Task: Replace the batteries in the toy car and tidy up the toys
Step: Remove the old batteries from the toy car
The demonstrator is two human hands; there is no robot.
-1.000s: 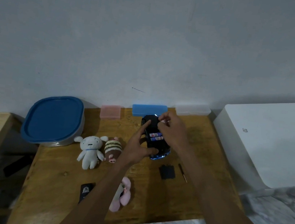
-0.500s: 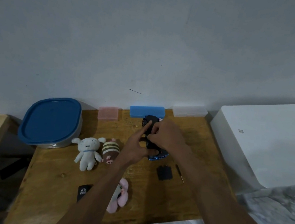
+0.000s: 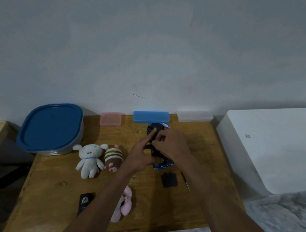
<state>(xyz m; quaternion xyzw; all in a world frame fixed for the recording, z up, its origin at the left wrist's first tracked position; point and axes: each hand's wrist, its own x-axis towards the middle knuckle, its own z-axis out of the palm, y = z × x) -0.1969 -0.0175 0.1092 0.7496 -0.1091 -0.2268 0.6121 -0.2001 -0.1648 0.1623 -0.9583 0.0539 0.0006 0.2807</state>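
Observation:
The toy car (image 3: 154,130) lies upside down, black underside up with a blue bumper showing at its near end, on the wooden table (image 3: 61,177). My left hand (image 3: 141,158) grips its left side, index finger stretched along the underside. My right hand (image 3: 172,145) is closed over the middle of the car, hiding the battery bay. A battery (image 3: 167,126) with a white and purple label peeks out past my right hand, at the car's far end. The black battery cover (image 3: 169,179) and a small screwdriver (image 3: 185,181) lie just in front of the car.
A white plush (image 3: 89,157), a striped brown plush (image 3: 114,157) and a pink plush (image 3: 124,205) lie left and near. A black card (image 3: 85,202) lies at the front. A blue-lidded container (image 3: 51,128) stands at the far left; pink (image 3: 111,118), blue (image 3: 150,117) and clear (image 3: 194,115) boxes line the wall. A white box (image 3: 274,144) stands to the right.
My right hand has moved down over the car's battery bay, covering the batteries that showed a second ago. My left hand keeps its hold on the car.

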